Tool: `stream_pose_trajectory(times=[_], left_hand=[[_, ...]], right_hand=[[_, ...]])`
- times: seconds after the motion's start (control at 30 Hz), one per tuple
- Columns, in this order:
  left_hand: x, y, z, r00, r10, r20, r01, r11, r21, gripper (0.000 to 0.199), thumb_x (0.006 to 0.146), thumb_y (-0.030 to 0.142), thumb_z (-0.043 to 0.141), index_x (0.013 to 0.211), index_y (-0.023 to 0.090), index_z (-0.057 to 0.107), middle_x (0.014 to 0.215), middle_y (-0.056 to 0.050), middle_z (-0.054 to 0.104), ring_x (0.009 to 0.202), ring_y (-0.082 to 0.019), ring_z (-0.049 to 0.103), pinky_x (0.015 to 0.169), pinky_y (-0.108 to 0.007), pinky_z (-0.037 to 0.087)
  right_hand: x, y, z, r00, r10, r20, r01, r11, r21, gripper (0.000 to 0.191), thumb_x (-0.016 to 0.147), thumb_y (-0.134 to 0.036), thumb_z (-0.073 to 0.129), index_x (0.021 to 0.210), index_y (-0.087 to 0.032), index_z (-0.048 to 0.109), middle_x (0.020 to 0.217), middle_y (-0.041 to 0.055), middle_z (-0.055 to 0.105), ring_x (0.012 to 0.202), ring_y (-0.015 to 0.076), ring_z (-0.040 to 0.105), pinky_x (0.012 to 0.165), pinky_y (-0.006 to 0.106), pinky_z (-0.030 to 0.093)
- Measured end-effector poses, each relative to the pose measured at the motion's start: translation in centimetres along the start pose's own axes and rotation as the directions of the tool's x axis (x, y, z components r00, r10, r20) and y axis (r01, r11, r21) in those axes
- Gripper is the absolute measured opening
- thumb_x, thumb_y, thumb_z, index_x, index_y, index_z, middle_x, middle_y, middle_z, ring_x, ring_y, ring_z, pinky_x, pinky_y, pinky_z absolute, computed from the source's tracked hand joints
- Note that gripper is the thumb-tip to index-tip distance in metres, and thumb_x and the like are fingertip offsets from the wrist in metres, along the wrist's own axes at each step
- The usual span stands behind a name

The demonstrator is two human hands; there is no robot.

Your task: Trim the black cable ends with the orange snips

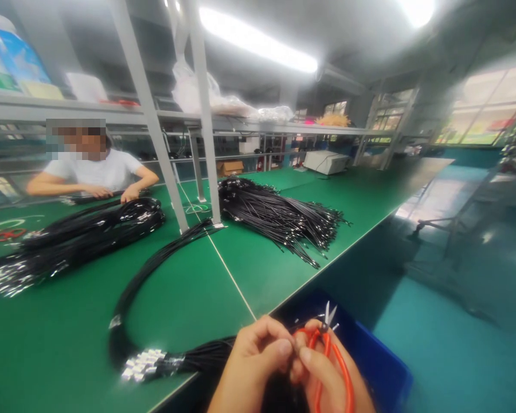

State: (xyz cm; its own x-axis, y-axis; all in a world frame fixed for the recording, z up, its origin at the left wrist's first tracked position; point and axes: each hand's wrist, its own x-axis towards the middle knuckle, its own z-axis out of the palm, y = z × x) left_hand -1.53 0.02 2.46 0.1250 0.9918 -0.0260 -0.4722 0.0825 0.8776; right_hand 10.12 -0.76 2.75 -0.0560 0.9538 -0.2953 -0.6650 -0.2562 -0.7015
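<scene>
Holding a pair of orange-handled metal scissors (327, 344), the right hand (322, 370) has its fingers wrapped around the looped grips, with the silver blades pointing away and parted in a narrow V. The left hand (258, 358) meets it fingertip to fingertip, thumb and forefinger drawn together; whether a thin piece is pinched between them, I cannot tell. A thick bundle of black cables (210, 353) runs over the near table edge and passes behind the left hand; contact between them is unclear. Its cluster of shiny silver-white ends (148, 365) lies left of the hands, where a long black cable loop (131, 292) curves away toward the posts.

Both hands are just off the edge of the green-topped worktable (189, 292), above a dark blue plastic bin (387, 361). Bare green surface lies inside the loop and along the edge ahead; teal floor (447, 338) opens to the right.

Two upright grey metal posts (207, 143) stand on the table, blocking the way straight across at the loop's far end. Beyond them to the right is a spread pile of black cables (279, 215). Farther left, thick black cable coils (98, 229) lie before a co-worker in a white short-sleeved shirt (97, 172), whose hands rest on them.
</scene>
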Motion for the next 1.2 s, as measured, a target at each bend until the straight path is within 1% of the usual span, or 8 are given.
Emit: stream_pose_trajectory(times=[0.33,0.63,0.77,0.87,0.93,1.03,1.13,1.2], left_hand=[[0.1,0.1,1.1,0.998,0.063,-0.01,-0.063,0.996,-0.059,0.028,0.075,0.036,0.074,0.066,0.016,0.056,0.055,0.003,0.057,0.05,-0.01,0.049,0.052,-0.022,0.037],[-0.2,-0.2,1.4,0.999,0.014,-0.033,-0.018,0.989,-0.145,0.027,0.076,0.037,0.073,0.071,0.015,0.057,0.061,0.002,0.058,0.053,-0.01,0.052,0.053,-0.021,0.041],[-0.1,-0.4,1.3,0.993,0.114,-0.028,-0.114,0.993,-0.022,0.024,0.075,0.037,0.071,0.07,0.018,0.056,0.057,0.003,0.059,0.05,-0.012,0.053,0.051,-0.023,0.042],[-0.5,-0.2,0.8,0.972,0.208,-0.108,-0.176,0.952,0.249,0.016,0.081,0.031,0.061,0.071,0.02,0.057,0.063,0.001,0.06,0.056,-0.015,0.055,0.055,-0.025,0.044],[-0.9,0.2,0.5,0.902,0.399,-0.162,-0.264,0.81,0.523,0.007,0.084,0.022,0.056,0.079,0.021,0.061,0.076,-0.002,0.063,0.066,-0.017,0.059,0.062,-0.026,0.046],[-1.3,0.6,0.1,0.784,0.62,0.034,-0.37,0.423,0.827,0.023,0.082,0.011,0.055,0.098,0.024,0.067,0.101,-0.008,0.067,0.087,-0.022,0.064,0.076,-0.028,0.049],[-1.2,0.5,-0.6,0.699,0.655,0.287,-0.413,0.043,0.91,0.025,0.082,0.01,0.06,0.098,0.027,0.07,0.107,-0.01,0.069,0.084,-0.023,0.067,0.072,-0.029,0.051],[-1.1,0.2,-1.2,0.63,0.691,0.354,-0.426,-0.073,0.902,0.021,0.083,0.011,0.06,0.09,0.026,0.071,0.101,-0.009,0.07,0.081,-0.023,0.067,0.069,-0.029,0.052]], right_hand=[[-0.8,-0.5,1.1,0.998,-0.028,-0.049,0.025,0.998,-0.056,0.031,0.059,-0.031,0.083,0.085,-0.024,0.069,0.069,-0.0011,0.064,0.061,0.0181,0.059,0.062,0.031,0.053],[-0.4,-0.6,0.3,0.999,-0.034,0.028,0.036,0.996,-0.077,0.025,0.062,-0.026,0.082,0.082,-0.021,0.068,0.067,0.0002,0.066,0.057,0.0146,0.058,0.058,0.026,0.05],[-0.2,-0.7,0.4,0.994,-0.081,0.067,0.083,0.996,-0.027,0.023,0.061,-0.023,0.082,0.08,-0.02,0.069,0.064,-0.0005,0.066,0.057,0.0147,0.059,0.056,0.025,0.05],[0.3,-0.4,0.2,0.993,-0.086,0.086,0.08,0.995,0.065,0.025,0.058,-0.019,0.083,0.078,-0.021,0.068,0.062,-0.0013,0.068,0.05,0.0128,0.058,0.05,0.022,0.047],[0.5,-0.2,0.0,0.996,-0.062,0.06,0.059,0.997,0.053,0.025,0.06,-0.019,0.082,0.08,-0.021,0.067,0.062,-0.0019,0.068,0.05,0.0122,0.057,0.049,0.022,0.046],[0.5,-0.3,-0.2,1.0,-0.018,0.023,0.019,0.999,-0.028,0.022,0.065,-0.023,0.079,0.082,-0.021,0.065,0.062,-0.0022,0.066,0.055,0.0146,0.057,0.055,0.025,0.049],[0.3,-0.5,-0.1,0.998,-0.007,0.068,0.013,0.996,-0.084,0.017,0.068,-0.025,0.078,0.072,-0.021,0.062,0.061,-0.0019,0.063,0.055,0.015,0.055,0.058,0.027,0.048],[0.3,-0.5,0.0,0.994,-0.017,0.11,0.027,0.996,-0.085,0.021,0.069,-0.025,0.077,0.062,-0.02,0.058,0.057,-0.0023,0.06,0.054,0.0142,0.053,0.057,0.026,0.046]])
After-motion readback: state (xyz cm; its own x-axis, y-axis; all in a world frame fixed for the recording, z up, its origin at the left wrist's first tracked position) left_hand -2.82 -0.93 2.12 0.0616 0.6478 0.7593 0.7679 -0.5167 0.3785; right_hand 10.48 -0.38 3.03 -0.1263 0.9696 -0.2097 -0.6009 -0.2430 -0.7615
